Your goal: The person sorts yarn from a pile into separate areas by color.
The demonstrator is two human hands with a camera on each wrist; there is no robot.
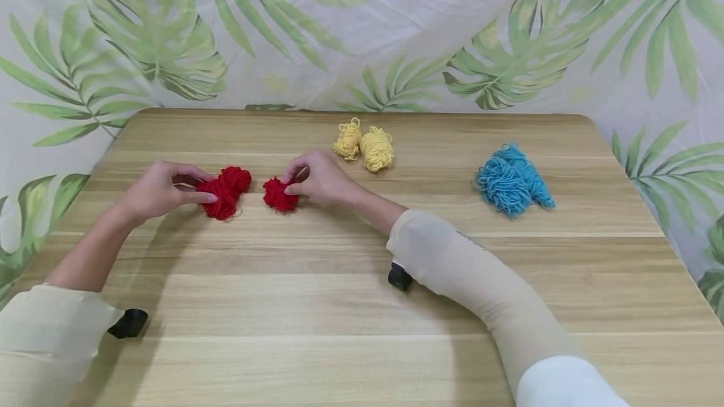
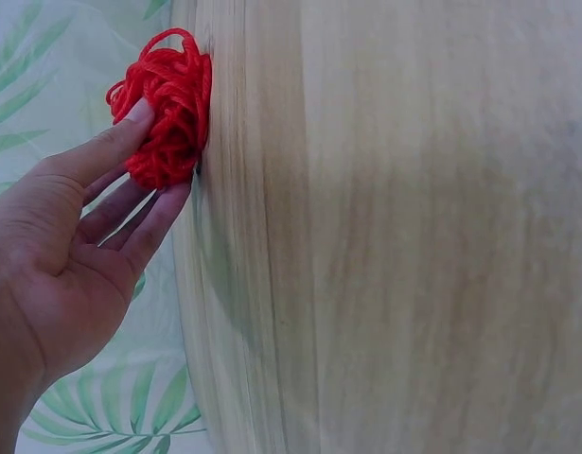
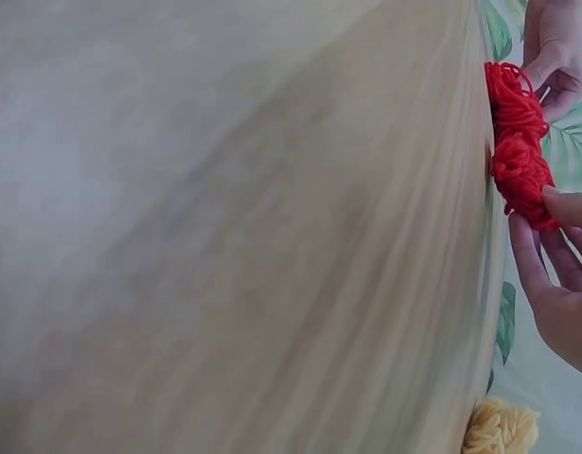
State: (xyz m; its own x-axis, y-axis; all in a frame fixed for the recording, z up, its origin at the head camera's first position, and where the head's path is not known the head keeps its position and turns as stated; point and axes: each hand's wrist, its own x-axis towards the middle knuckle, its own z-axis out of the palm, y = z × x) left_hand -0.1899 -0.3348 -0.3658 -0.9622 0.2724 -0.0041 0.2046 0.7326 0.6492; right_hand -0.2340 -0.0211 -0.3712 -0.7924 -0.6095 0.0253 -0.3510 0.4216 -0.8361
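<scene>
On the left of the table, my left hand pinches a bundle of red yarn between thumb and fingers. In the left wrist view the thumb lies on the near side of this red yarn, with fingertips under its lower end. My right hand pinches a smaller red yarn bundle a short gap to the right of the first. The right wrist view shows the thumb and fingers at one end of that smaller bundle, the other red bundle behind it.
Two yellow yarn bundles lie side by side at the back middle, just beyond my right hand. Blue yarn bundles lie together at the right. A leaf-patterned cloth hangs behind the wooden table.
</scene>
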